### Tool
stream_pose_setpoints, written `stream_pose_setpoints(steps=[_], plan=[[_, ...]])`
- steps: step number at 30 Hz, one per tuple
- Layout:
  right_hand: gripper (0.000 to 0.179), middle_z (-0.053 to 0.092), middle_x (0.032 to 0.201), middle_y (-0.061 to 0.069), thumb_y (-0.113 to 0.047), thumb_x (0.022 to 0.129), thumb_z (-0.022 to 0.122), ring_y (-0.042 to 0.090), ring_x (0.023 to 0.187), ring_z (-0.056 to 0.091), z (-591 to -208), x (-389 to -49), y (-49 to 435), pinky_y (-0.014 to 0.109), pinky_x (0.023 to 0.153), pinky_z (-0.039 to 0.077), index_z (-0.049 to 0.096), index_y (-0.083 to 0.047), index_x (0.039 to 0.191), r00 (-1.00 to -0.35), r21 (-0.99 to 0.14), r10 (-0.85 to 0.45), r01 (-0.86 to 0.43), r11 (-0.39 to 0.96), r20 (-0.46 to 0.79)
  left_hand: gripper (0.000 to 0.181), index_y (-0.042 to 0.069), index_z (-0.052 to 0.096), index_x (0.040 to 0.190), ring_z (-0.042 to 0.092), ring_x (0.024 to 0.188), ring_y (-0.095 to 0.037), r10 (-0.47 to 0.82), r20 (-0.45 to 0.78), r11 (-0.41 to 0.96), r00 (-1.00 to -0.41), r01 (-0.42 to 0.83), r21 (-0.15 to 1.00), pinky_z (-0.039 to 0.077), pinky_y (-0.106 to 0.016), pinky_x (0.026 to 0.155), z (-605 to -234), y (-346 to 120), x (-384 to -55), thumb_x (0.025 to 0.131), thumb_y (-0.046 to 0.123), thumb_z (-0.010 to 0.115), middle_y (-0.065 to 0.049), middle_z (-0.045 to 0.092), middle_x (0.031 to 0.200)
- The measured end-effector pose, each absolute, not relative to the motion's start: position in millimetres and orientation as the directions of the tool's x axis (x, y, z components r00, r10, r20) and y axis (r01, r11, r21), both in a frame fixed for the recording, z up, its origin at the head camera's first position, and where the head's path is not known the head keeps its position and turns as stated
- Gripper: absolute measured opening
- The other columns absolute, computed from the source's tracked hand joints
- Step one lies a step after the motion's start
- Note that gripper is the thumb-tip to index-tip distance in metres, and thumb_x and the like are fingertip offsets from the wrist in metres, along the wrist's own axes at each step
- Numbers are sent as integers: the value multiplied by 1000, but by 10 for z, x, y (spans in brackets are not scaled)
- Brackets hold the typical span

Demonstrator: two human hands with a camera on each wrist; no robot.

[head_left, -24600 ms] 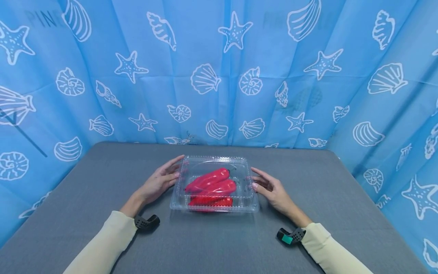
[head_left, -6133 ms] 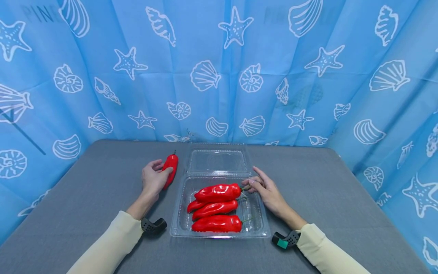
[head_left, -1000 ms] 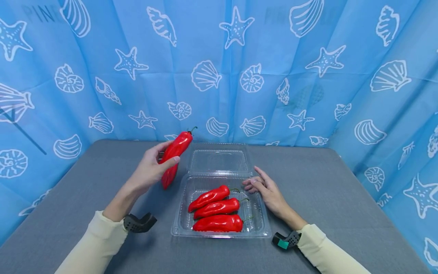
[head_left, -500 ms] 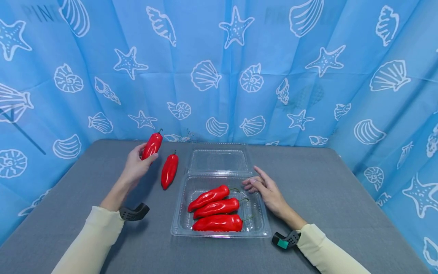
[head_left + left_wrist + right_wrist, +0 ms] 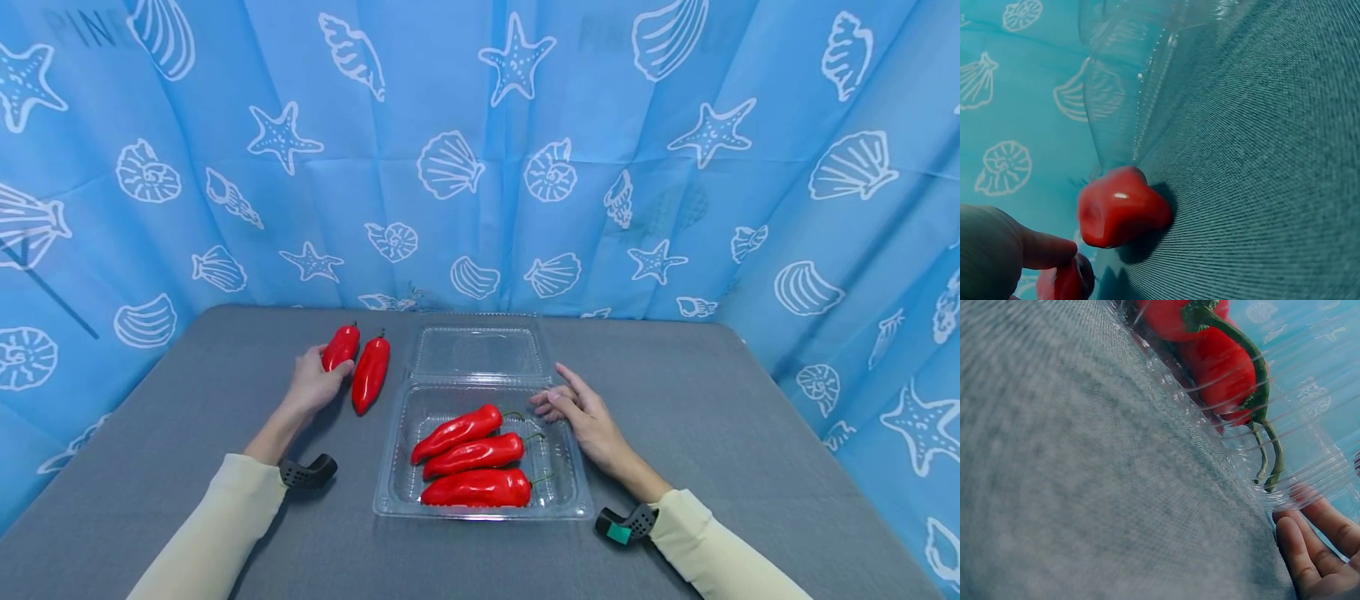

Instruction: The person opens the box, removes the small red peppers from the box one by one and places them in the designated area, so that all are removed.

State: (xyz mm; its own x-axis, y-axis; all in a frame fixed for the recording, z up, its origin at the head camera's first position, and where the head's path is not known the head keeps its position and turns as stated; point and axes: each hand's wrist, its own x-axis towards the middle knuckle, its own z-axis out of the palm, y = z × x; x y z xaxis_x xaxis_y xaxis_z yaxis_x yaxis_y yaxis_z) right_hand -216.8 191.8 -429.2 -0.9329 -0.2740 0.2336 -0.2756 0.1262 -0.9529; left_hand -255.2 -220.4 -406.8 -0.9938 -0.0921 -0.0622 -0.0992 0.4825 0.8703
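Note:
My left hand [image 5: 307,385] grips a red pepper [image 5: 341,347] at the table's left, thumb on its near side. A second red pepper [image 5: 371,377] lies close to its right, stem pointing away. In the left wrist view the gripped pepper [image 5: 1065,281] is partly hidden by the thumb. Three red peppers [image 5: 477,454] with green stems lie stacked in rows inside a clear plastic clamshell container [image 5: 384,492], its lid [image 5: 480,352] folded back. Loosely bent fingers of my right hand [image 5: 588,421] rest at the container's right wall, with the index finger extended.
A grey cloth covers the table [image 5: 675,400]. Behind it hangs a blue curtain [image 5: 517,225] printed with shells and starfish. The lid lies flat toward the table's far edge, just right of the two peppers outside.
The left hand has carried its pepper left over the lying pepper, then lowered it to the table beside that one. The right hand and container have stayed put.

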Motion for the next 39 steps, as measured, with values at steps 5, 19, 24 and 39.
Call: stream_pose_setpoints(steps=[5, 19, 24, 39], plan=[[60, 64, 116, 36, -7, 106, 46, 19, 95, 71, -4287, -2156, 1916, 29, 83, 57, 18, 13, 155, -933, -953, -273, -275, 126, 233, 68, -12, 24, 151, 39, 126, -48, -119, -56, 532, -991, -111, 839, 46, -57, 97, -4077, -2182, -2536, 100, 14, 59, -33, 37, 143], [59, 64, 114, 37, -5, 106, 46, 19, 93, 70, -4295, -2156, 1908, 29, 82, 57, 18, 14, 154, -930, -951, -274, -285, 118, 244, 70, -13, 28, 150, 31, 129, -48, -180, -61, 584, -982, -157, 797, 45, -60, 94, -4074, -2164, -2526, 97, 17, 62, -33, 33, 140], [59, 64, 113, 36, -5, 106, 45, 19, 93, 70, -4293, -2155, 1909, 29, 82, 57, 18, 14, 154, -930, -950, -275, -288, 123, 246, 69, -13, 29, 150, 31, 129, -47, -194, -54, 575, -980, -158, 803, 45, -59, 94, -4083, -2174, -2525, 98, 19, 61, -32, 34, 139], [58, 65, 113, 36, -4, 106, 44, 17, 92, 70, -4299, -2171, 1913, 28, 81, 57, 17, 14, 154, -926, -946, -278, -300, 124, 257, 73, -13, 27, 151, 31, 129, -47, -211, -58, 576, -976, -172, 799, 44, -60, 95, -4094, -2189, -2540, 97, 22, 62, -33, 34, 140]])
